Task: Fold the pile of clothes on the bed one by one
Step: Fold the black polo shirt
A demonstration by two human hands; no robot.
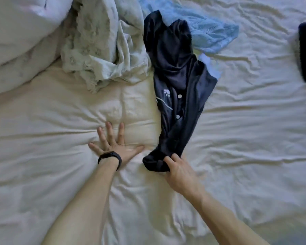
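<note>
Pinching the bunched near end of a navy satin pyjama shirt (177, 76), the right grip (180, 171) could lose the slippery cloth, or a pull might drag along the blue lace garment (210, 34) under its far end. The left grip (116, 147) lies spread flat on the bed (254, 121). The shirt lies twisted lengthwise mid-bed, glossy, with white buttons and piping.

We see a dark navy garment (177, 82) with white buttons, stretched lengthwise and twisted on the bed (254, 121), its far end over a crumpled light blue lace piece (210, 32); a rumpled pale green garment (102, 46) lies just left of it
</note>
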